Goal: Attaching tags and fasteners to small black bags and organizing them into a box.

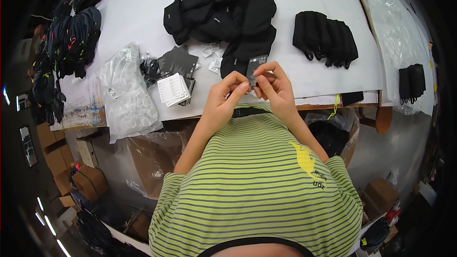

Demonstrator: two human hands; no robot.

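Observation:
Just over the table's near edge, my left hand (pixel 223 97) and my right hand (pixel 277 88) meet in front of me. Between them stands a small dark hang tag (pixel 257 60), pinched in the fingertips of both hands. Its lower part is partly covered by fingers; whether a string hangs from it is too small to see. Right behind the tag lies a black fabric pouch (pixel 235 59), part of a loose heap of black pouches (pixel 214 16). Left of my hands sit a stack of white printed cards (pixel 172 89) and fanned dark tags (pixel 177 61).
A pile of clear plastic bags (pixel 129 97) overhangs the table edge at left. Small clear packets (pixel 214 62) lie near the heap. To the right is a row of black pouches (pixel 325 38). Dark bags (pixel 76 43) crowd the far left; cardboard boxes (pixel 90 183) stand below.

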